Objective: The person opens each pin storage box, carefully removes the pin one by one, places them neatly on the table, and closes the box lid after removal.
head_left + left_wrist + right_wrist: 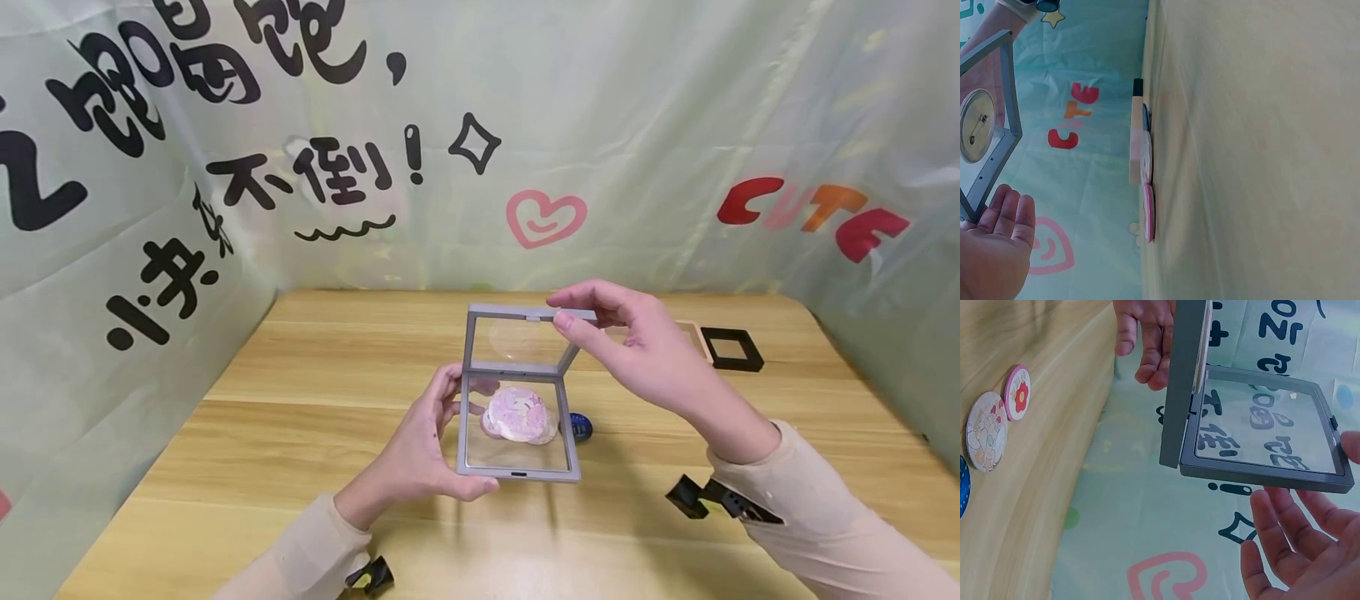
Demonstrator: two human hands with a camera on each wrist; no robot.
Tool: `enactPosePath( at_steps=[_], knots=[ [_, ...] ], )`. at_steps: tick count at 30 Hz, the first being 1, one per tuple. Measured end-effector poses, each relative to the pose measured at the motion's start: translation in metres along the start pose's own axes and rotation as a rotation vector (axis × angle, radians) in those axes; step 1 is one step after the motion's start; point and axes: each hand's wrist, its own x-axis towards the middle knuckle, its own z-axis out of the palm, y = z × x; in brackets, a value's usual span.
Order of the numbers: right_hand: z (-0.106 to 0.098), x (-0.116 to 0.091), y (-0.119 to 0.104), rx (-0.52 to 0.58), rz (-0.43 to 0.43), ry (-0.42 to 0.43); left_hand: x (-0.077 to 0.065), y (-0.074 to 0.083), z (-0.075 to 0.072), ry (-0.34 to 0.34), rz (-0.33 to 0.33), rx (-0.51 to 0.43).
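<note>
A grey hinged display frame (519, 476) with clear film panels stands unfolded above the table. My left hand (422, 442) grips its lower panel, thumb at the bottom edge and fingers at the left side. With thumb and fingers, my right hand (637, 346) pinches the top edge of the raised panel. A round pink badge (516, 412) lies against the lower film; its pin back (977, 126) shows through in the left wrist view. In the right wrist view the raised panel (1266, 473) shows bare film, with the right hand (1304, 550) at its edge.
On the table (300, 467) lie a blue badge (581, 427), a pale patterned badge (987, 431) and a pink-rimmed flower badge (1018, 392). A small black frame (735, 365) and a beige frame (705, 342) lie at the back right. A printed cloth (637, 167) hangs behind.
</note>
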Motion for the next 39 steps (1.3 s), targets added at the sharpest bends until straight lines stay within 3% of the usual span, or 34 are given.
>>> enactPosePath(
  at_steps=[8,21,39],
  knots=[
    [-0.0003,0.0019,0.0001,0.032,-0.01,0.05,-0.0014,-0.0009,-0.0005,-0.009,-0.032,-0.028],
    [0.0019,0.0043,-0.0007,-0.041,-0.044,0.082,-0.0004,-0.004,-0.001,-0.02,-0.07,-0.023],
    [0.0028,0.0088,0.0026,-0.06,-0.04,0.101,0.0022,-0.0075,-0.0017,-0.015,-0.025,0.019]
  ],
)
